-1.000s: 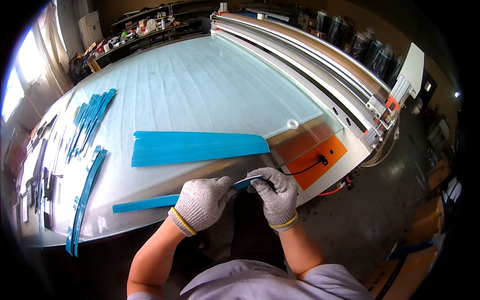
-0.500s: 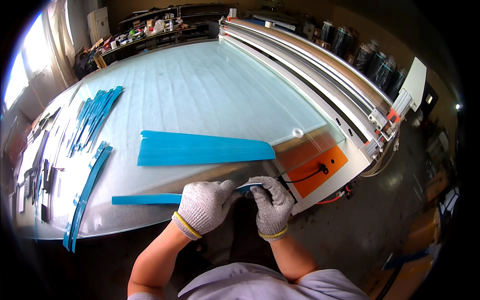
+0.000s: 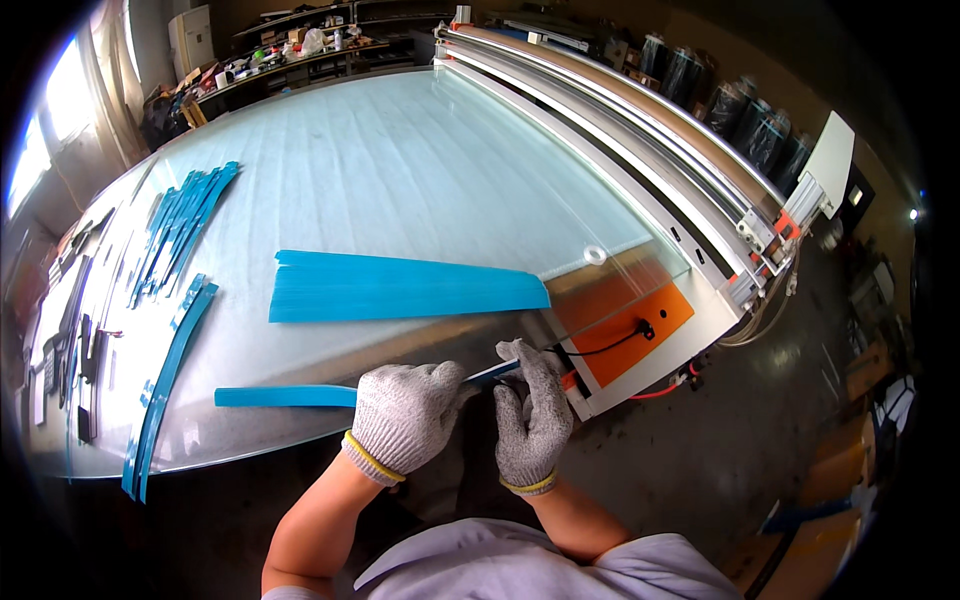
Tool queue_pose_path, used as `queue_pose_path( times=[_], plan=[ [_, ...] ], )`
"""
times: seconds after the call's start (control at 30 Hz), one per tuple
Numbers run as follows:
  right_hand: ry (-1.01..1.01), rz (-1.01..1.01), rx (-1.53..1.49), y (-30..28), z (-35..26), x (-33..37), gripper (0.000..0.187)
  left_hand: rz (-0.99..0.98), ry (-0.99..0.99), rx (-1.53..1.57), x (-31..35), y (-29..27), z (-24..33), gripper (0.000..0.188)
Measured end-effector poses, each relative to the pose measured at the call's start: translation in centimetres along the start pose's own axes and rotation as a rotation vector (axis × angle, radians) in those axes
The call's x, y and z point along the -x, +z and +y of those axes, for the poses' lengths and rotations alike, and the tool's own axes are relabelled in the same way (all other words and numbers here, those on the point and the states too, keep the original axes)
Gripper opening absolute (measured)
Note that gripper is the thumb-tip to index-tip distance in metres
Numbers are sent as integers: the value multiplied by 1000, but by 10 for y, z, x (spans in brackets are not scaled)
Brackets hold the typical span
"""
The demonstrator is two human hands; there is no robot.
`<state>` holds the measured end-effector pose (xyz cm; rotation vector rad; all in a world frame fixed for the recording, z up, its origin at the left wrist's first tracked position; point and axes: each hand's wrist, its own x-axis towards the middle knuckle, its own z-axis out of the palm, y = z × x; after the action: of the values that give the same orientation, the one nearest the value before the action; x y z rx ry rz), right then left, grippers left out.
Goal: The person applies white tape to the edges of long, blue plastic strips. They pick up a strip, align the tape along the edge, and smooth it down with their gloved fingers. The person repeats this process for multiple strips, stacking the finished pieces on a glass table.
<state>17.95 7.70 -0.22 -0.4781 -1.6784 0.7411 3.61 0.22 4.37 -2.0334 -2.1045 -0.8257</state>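
Observation:
My left hand, in a grey knit glove with a yellow cuff, is closed around a long blue strip. One end of that strip runs out to the left along the near edge of the glass-topped table. Its short other end, with a pale edge showing, points right toward my right hand. That gloved hand has its thumb apart from its fingers, and the fingers lie against the strip's tip. Beyond both hands, a wide fan of blue strips lies flat on the table.
Several blue strips lie in a pile on the left, with a longer pair overhanging the near edge. Dark tools clutter the far left. A long roller frame borders the right side, near an orange panel with a black cable.
My right hand has moved slightly left and loosened from its pinch on the strip's end; its thumb now stands away. My left hand keeps its hold. The view has shifted slightly.

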Motion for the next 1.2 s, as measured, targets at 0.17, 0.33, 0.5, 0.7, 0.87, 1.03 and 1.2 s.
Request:
queue_pose_path(
  times=[0.17,0.33,0.5,0.7,0.87,1.03,1.2],
  plan=[
    [26,7,-30,-3,0,1,44,31,29,10,0,4,1,22],
    [20,-24,-8,-9,3,1,44,15,31,6,-2,6,3,19],
    [26,-2,-17,-14,6,2,43,-7,26,-5,-3,11,6,16],
    [37,-24,2,-17,9,4,47,23,24,1,-2,11,8,14],
    [36,-48,46,-21,8,7,49,44,34,-13,-2,16,9,16],
    [-22,-60,82,-21,12,11,52,60,37,-25,-2,16,11,15],
    [-85,-59,127,-20,16,16,57,60,47,-33,-1,15,12,15]
  ],
)
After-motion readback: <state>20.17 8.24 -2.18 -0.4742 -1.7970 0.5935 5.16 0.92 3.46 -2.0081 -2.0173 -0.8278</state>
